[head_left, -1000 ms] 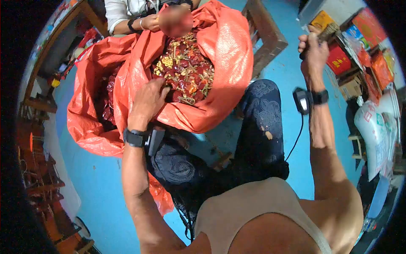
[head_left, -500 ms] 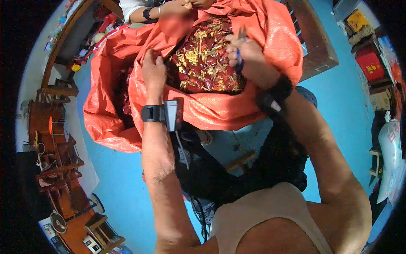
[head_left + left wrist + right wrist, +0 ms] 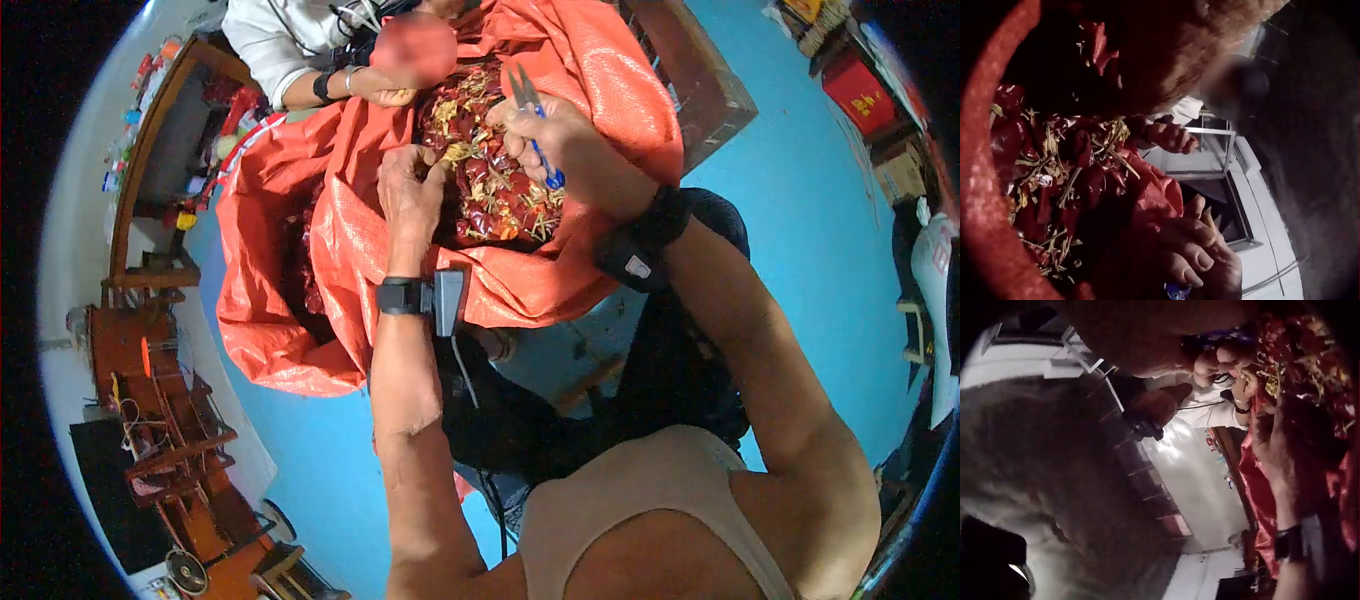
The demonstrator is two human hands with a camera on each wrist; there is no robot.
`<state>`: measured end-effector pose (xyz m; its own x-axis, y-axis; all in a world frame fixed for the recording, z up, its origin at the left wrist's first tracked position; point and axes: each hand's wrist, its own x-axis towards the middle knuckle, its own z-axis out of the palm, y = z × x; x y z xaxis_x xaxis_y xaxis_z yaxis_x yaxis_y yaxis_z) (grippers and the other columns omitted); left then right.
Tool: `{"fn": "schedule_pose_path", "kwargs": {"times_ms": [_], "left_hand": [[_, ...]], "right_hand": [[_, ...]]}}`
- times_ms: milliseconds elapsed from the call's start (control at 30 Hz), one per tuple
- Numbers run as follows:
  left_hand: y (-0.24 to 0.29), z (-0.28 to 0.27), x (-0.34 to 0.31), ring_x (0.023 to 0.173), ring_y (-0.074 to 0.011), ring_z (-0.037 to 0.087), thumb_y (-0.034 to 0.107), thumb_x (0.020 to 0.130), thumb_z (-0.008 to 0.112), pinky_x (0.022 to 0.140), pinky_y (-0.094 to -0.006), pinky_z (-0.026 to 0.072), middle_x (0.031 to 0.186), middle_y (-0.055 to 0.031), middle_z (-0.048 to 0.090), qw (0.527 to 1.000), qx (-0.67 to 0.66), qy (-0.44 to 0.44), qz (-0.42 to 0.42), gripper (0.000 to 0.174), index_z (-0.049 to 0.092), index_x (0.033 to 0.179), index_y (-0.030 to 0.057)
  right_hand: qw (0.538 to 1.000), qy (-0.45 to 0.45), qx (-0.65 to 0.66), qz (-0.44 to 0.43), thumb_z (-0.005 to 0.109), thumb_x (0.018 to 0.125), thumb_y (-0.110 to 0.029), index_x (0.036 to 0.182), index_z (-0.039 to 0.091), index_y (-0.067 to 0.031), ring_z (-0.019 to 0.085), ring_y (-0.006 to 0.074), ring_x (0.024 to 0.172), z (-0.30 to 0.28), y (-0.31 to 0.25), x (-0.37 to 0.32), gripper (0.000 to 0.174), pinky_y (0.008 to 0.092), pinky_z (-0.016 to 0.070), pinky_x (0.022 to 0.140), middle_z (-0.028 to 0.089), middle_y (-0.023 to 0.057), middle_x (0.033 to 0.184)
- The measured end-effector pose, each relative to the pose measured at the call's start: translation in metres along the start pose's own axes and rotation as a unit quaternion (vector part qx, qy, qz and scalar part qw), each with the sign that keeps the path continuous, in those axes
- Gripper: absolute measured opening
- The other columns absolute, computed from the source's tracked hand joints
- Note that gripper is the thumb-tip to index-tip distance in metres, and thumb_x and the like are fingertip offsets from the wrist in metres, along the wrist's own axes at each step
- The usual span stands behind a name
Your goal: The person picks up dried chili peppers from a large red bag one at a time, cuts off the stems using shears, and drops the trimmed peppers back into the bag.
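Note:
Small scissors with blue handles sit in my right hand, which grips them over the open bag, blades spread and pointing away from me. Just below the fingertips in the left wrist view shows a bit of the blue handle. My left hand is at the left side of the bag's mouth, fingers bent down at the glossy dark red chilies. Whether it pinches a chili I cannot tell. Stems and yellowish bits lie mixed among the chilies. The orange woven bag has its rim folded outward.
Across the bag a person in a white sleeve holds a hand near its far rim. A second orange bag part with more chilies stands left. A wooden chair is behind right; shelves and a white sack line the right.
My right hand has come from far out on the right to over the bag, the scissors now plainly visible in it. My left hand has shifted right, from the bag's rim onto the chilies.

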<state>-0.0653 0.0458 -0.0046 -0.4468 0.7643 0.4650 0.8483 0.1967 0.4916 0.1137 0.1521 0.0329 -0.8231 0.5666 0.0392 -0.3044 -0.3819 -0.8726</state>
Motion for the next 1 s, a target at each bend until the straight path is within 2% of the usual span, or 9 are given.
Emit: {"fn": "schedule_pose_path", "kwargs": {"times_ms": [67, 100, 200, 233, 333, 500, 667, 867, 1000], "left_hand": [[0.019, -0.008, 0.001, 0.064, -0.0228, 0.050, 0.003, 0.072, 0.064, 0.065, -0.0318, 0.0419, 0.065, -0.0060, 0.050, 0.981, 0.053, 0.077, 0.171, 0.017, 0.049, 0.080, 0.0040], [0.013, -0.005, -0.002, 0.064, -0.0228, 0.050, 0.003, 0.072, 0.064, 0.065, -0.0318, 0.0419, 0.065, -0.0060, 0.050, 0.981, 0.051, 0.078, 0.171, 0.017, 0.049, 0.080, 0.0040], [0.001, 0.003, -0.007, 0.061, -0.0079, 0.050, 0.006, 0.081, 0.059, 0.056, -0.0216, 0.0414, 0.072, 0.0021, 0.053, 0.937, -0.323, -0.041, -0.127, 0.010, 0.049, 0.079, 0.0074], [0.001, 0.001, -0.009, 0.061, -0.0079, 0.050, 0.006, 0.081, 0.059, 0.056, -0.0216, 0.0414, 0.072, 0.0021, 0.053, 0.938, -0.320, -0.038, -0.126, 0.010, 0.049, 0.079, 0.0074], [0.011, -0.003, -0.012, 0.061, -0.0090, 0.051, 0.009, 0.086, 0.053, 0.057, -0.0205, 0.0445, 0.074, -0.0011, 0.056, 0.813, -0.536, -0.057, -0.221, 0.006, 0.047, 0.084, 0.0082], [0.043, -0.006, -0.016, 0.066, -0.0052, 0.050, 0.003, 0.082, 0.057, 0.060, -0.0183, 0.0416, 0.074, 0.0029, 0.051, 0.800, -0.556, -0.065, -0.216, 0.012, 0.046, 0.084, 0.0086], [0.037, -0.003, -0.023, 0.066, -0.0051, 0.051, 0.005, 0.082, 0.059, 0.061, -0.0181, 0.0424, 0.073, 0.0024, 0.052, 0.860, -0.471, -0.090, -0.172, 0.013, 0.047, 0.085, 0.0085], [0.059, -0.008, -0.029, 0.067, -0.0073, 0.056, 0.010, 0.085, 0.057, 0.063, -0.0198, 0.0468, 0.080, -0.0006, 0.058, 0.794, -0.553, -0.137, -0.211, 0.010, 0.051, 0.089, 0.0043], [0.049, -0.002, -0.031, 0.070, -0.0075, 0.056, 0.011, 0.085, 0.057, 0.063, -0.0205, 0.0475, 0.085, -0.0014, 0.058, 0.829, -0.529, -0.063, -0.171, 0.016, 0.053, 0.098, 0.0031]], "right_hand": [[0.991, 0.023, -0.132, -0.023, 0.048, 0.085, -0.023, 0.084, 0.052, -0.0037, 0.039, 0.0049, 0.048, 0.008, -0.005, -0.010, 0.019, 0.0214, 0.0327, 0.041, 0.044, -0.0036, 0.060], [0.990, 0.023, -0.134, -0.023, 0.048, 0.085, -0.023, 0.084, 0.052, -0.0037, 0.039, 0.0049, 0.048, 0.008, -0.004, -0.011, 0.019, 0.0214, 0.0327, 0.041, 0.044, -0.0036, 0.060], [0.955, 0.006, -0.277, -0.101, 0.053, 0.082, -0.020, 0.078, 0.055, -0.0020, 0.042, 0.0054, 0.055, -0.002, 0.009, -0.002, 0.018, 0.0230, 0.0363, 0.051, 0.047, -0.0038, 0.063], [0.955, 0.003, -0.276, -0.104, 0.053, 0.082, -0.020, 0.078, 0.055, -0.0020, 0.042, 0.0054, 0.055, -0.004, 0.016, 0.001, 0.018, 0.0230, 0.0363, 0.051, 0.047, -0.0038, 0.063], [0.969, 0.004, -0.224, -0.106, 0.057, 0.079, -0.012, 0.080, 0.055, -0.0016, 0.044, 0.0055, 0.055, 0.000, 0.023, 0.006, 0.011, 0.0217, 0.0377, 0.052, 0.048, -0.0030, 0.062], [0.967, -0.015, -0.215, -0.134, 0.055, 0.084, -0.008, 0.092, 0.055, 0.0019, 0.042, 0.0025, 0.061, 0.004, 0.021, 0.011, 0.013, 0.0191, 0.0372, 0.055, 0.046, -0.0054, 0.068], [0.950, -0.035, -0.269, -0.155, 0.055, 0.084, -0.007, 0.086, 0.055, 0.0009, 0.042, 0.0028, 0.060, -0.007, 0.032, 0.013, 0.009, 0.0199, 0.0390, 0.057, 0.046, -0.0042, 0.066], [0.952, -0.051, -0.279, -0.111, 0.053, 0.085, -0.006, 0.075, 0.050, -0.0012, 0.048, 0.0043, 0.062, 0.004, 0.022, 0.002, 0.011, 0.0206, 0.0418, 0.057, 0.048, -0.0016, 0.065], [0.944, -0.052, -0.294, -0.137, 0.052, 0.086, -0.009, 0.077, 0.049, 0.0007, 0.049, 0.0058, 0.060, 0.009, 0.022, 0.003, 0.014, 0.0228, 0.0415, 0.055, 0.047, 0.0000, 0.063]]}}
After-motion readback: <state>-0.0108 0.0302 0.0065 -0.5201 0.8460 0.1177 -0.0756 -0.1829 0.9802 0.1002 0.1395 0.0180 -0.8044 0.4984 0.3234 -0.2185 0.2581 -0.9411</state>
